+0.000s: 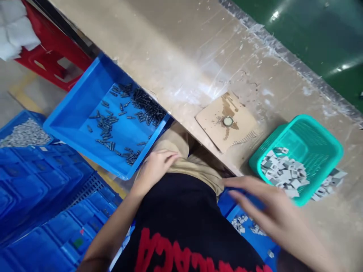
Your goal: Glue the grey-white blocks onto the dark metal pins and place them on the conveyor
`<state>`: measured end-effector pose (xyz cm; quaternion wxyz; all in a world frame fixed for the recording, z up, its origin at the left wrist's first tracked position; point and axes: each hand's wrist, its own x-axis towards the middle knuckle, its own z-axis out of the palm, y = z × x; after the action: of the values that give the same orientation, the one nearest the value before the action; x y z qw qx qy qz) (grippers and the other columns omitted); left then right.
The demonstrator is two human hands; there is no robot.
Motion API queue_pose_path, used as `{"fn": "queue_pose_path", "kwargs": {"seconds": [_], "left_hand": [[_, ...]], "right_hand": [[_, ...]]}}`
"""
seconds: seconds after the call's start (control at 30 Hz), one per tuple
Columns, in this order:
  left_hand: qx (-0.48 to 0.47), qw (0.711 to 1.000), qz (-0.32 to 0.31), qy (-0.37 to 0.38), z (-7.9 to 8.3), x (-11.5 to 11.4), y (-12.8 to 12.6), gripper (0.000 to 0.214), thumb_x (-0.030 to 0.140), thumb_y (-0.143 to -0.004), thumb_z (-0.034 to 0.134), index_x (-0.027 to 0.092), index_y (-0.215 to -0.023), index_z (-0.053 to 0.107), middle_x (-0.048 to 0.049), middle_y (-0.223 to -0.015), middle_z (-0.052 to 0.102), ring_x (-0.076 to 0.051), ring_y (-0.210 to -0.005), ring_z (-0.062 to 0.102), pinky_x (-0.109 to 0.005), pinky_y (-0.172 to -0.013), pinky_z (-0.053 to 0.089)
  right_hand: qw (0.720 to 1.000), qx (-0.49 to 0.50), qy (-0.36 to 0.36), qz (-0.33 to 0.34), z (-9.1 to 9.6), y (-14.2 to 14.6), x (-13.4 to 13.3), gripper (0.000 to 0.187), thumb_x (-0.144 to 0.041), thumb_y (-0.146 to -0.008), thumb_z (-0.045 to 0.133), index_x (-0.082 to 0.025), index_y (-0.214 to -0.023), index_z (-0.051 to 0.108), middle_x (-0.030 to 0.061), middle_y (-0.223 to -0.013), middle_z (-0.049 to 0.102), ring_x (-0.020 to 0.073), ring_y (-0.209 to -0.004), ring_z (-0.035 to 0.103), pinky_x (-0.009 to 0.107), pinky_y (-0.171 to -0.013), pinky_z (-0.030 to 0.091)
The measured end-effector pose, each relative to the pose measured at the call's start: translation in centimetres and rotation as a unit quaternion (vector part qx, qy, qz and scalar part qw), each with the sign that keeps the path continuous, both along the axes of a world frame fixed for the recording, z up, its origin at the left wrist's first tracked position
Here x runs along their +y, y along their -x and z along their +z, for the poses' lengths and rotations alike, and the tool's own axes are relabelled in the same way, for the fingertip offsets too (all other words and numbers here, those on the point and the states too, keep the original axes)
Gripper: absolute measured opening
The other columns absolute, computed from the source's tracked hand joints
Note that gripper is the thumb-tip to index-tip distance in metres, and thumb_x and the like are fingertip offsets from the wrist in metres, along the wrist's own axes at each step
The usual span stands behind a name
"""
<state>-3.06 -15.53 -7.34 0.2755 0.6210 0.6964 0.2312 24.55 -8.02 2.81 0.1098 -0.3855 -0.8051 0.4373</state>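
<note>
My left hand (155, 166) lies on my lap with its fingers curled loosely on the tan trousers, beside the near corner of a blue tray (82, 113) that holds several small dark metal pins (144, 107). My right hand (263, 211) is blurred, fingers stretched out and apart, hovering at the table's edge just left of a teal basket (326, 151) filled with small grey-white square parts (283, 173). Under that hand a blue bin (252, 234) holds a few of the same square parts. I see nothing held in either hand.
A worn wooden table (184, 56) carries a stained cardboard piece (227, 124) with a bottle cap (227, 121) on it. Stacked blue crates (42, 196) stand at the left, one with grey parts (25, 134). A red stool (53, 53) is at upper left.
</note>
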Motion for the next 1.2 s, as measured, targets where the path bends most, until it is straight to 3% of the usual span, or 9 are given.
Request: {"fn": "queue_pose_path", "kwargs": {"seconds": [0.03,0.07,0.2,0.3,0.47,0.6,0.83,1.03,1.2], "left_hand": [[-0.011,0.999,-0.052,0.002,-0.6,0.0,-1.2,0.025,0.032,-0.091,0.047,0.021,-0.098,0.069,-0.0018,-0.096,0.073,-0.014,-0.088,0.067,-0.022,-0.082,0.048],[-0.018,0.995,-0.102,0.002,-1.3,-0.1,-2.6,0.023,0.03,-0.09,0.05,0.021,-0.101,0.068,-0.0012,-0.1,0.073,-0.013,-0.092,0.066,-0.021,-0.084,0.047],[0.026,0.977,-0.213,0.014,-4.9,-0.9,-8.5,0.021,0.014,-0.082,0.059,0.009,-0.101,0.066,-0.0133,-0.097,0.072,-0.023,-0.093,0.065,-0.033,-0.083,0.048],[0.083,0.965,-0.247,0.026,-6.8,-2.1,-11.0,0.014,0.006,-0.08,0.055,0.004,-0.087,0.067,-0.0163,-0.08,0.07,-0.027,-0.082,0.066,-0.039,-0.076,0.046],[0.124,0.928,-0.349,-0.032,-6.0,-3.8,-11.5,0.017,0.012,-0.085,0.053,0.013,-0.076,0.068,-0.0085,-0.074,0.07,-0.02,-0.078,0.064,-0.035,-0.08,0.043],[0.168,0.907,-0.379,-0.075,-4.5,-4.7,-11.6,0.017,0.014,-0.084,0.054,0.013,-0.075,0.069,-0.0073,-0.069,0.068,-0.02,-0.075,0.062,-0.034,-0.075,0.042],[0.241,0.909,-0.325,-0.1,-3.7,-5.4,-11.8,0.025,0.018,-0.086,0.05,0.005,-0.097,0.07,-0.02,-0.108,0.063,-0.032,-0.109,0.053,-0.045,-0.093,0.036],[0.2,0.917,-0.331,-0.1,-3.7,-4.7,-11.4,0.022,0.011,-0.085,0.05,0.014,-0.074,0.069,-0.0069,-0.083,0.061,-0.022,-0.088,0.055,-0.038,-0.087,0.039],[0.14,0.936,-0.315,-0.072,-3.7,-4.5,-10.7,0.016,0.016,-0.085,0.055,0.012,-0.078,0.069,-0.0056,-0.079,0.06,-0.02,-0.086,0.054,-0.036,-0.083,0.041]], "right_hand": [[0.997,-0.035,0.019,0.068,-2.0,1.8,-2.0,0.028,-0.013,-0.081,0.062,-0.025,-0.106,0.068,0.0038,-0.105,0.073,0.0216,-0.091,0.07,0.032,-0.076,0.06],[0.995,-0.059,0.01,0.078,-4.4,3.2,-3.3,0.028,-0.013,-0.084,0.056,-0.023,-0.107,0.067,0.0046,-0.102,0.073,0.0216,-0.09,0.07,0.035,-0.078,0.06],[0.987,-0.122,-0.101,-0.018,-14.1,3.8,-5.1,0.033,-0.004,-0.08,0.045,-0.012,-0.104,0.066,0.0141,-0.105,0.071,0.0262,-0.1,0.067,0.047,-0.089,0.054],[0.984,-0.128,-0.122,-0.026,-17.5,1.6,-6.1,0.034,-0.005,-0.078,0.043,-0.011,-0.101,0.067,0.0173,-0.112,0.067,0.0284,-0.112,0.06,0.05,-0.095,0.048],[0.98,-0.124,-0.147,-0.054,-17.2,-0.4,-7.8,0.03,-0.013,-0.084,0.044,-0.013,-0.103,0.066,0.0152,-0.109,0.068,0.0274,-0.108,0.061,0.048,-0.094,0.049],[0.976,-0.13,-0.166,-0.063,-17.0,0.3,-6.6,0.032,-0.016,-0.088,0.04,-0.013,-0.108,0.064,0.016,-0.112,0.067,0.0271,-0.109,0.06,0.048,-0.095,0.047],[0.976,-0.171,-0.087,0.101,-19.2,2.6,-3.9,0.035,-0.029,-0.092,0.044,-0.016,-0.116,0.065,0.0115,-0.129,0.06,0.0244,-0.127,0.049,0.039,-0.106,0.038],[0.97,-0.237,-0.053,0.016,-21.2,3.0,0.0,0.037,-0.025,-0.089,0.046,-0.02,-0.123,0.059,0.0108,-0.123,0.064,0.0256,-0.112,0.06,0.039,-0.098,0.043],[0.963,-0.26,-0.043,-0.051,-21.5,3.5,0.5,0.036,-0.023,-0.091,0.041,-0.019,-0.123,0.057,0.0125,-0.123,0.064,0.0269,-0.112,0.059,0.04,-0.099,0.04]]}}
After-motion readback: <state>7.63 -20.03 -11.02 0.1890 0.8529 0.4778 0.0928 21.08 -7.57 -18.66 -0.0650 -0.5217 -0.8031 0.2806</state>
